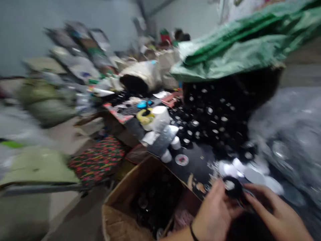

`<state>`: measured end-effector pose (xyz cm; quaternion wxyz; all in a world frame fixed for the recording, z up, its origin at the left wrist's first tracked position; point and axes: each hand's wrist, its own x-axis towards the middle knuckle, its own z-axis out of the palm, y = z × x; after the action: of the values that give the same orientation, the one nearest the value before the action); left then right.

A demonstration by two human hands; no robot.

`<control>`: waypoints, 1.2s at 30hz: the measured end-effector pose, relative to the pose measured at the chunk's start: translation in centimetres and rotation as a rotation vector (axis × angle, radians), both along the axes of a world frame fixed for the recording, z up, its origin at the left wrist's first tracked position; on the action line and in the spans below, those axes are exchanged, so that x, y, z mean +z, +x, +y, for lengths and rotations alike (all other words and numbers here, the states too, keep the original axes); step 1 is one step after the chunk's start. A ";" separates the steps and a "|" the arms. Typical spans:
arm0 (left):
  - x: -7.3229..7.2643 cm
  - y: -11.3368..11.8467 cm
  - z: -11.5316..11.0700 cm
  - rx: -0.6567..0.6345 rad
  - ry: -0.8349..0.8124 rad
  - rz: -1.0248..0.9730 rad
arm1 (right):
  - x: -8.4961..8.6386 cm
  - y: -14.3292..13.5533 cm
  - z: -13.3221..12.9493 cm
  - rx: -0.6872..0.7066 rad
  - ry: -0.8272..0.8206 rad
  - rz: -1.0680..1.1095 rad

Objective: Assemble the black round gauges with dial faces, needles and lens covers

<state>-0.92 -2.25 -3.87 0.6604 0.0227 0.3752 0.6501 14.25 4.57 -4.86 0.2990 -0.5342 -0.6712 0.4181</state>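
Note:
A black round cap-like piece (232,187) with a pale centre is held between the fingers of my left hand (213,209), which wears a dark band at the wrist. Close beside it, the fingers of my right hand (272,204) are closed on a small round piece with a light rim (247,195), mostly hidden and blurred. White discs (254,175) lie on the dark tabletop (198,157) just beyond my hands. A pile of black round pieces with pale centres (213,117) covers the table further back.
Below the table edge stands an open cardboard box (117,214) with dark pieces inside. A green sack (233,57) hangs over the pile, and clear plastic (288,134) lies at the right. Yellow tape (144,117) and white cups (176,143) sit on the table. Sacks (45,97) fill the left.

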 end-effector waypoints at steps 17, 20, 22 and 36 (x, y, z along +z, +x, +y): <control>-1.4 0.5 -0.2 -0.194 -0.080 0.188 | 2.2 -0.4 -1.7 -0.062 -0.024 0.161; -1.8 0.4 -0.3 -0.209 -0.051 0.216 | 2.1 -0.9 -1.5 -0.011 -0.053 0.108; -2.1 0.3 -0.4 -0.233 -0.017 0.236 | 2.1 -0.9 -1.3 -0.015 -0.128 0.161; -3.8 -0.1 -0.8 -0.286 0.022 0.416 | 1.8 -0.4 -1.0 0.007 -0.250 0.123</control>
<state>-1.07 -3.06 -7.69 0.6540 0.2163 0.4888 0.5354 13.88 3.61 -3.08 0.2695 -0.5384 -0.5961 0.5313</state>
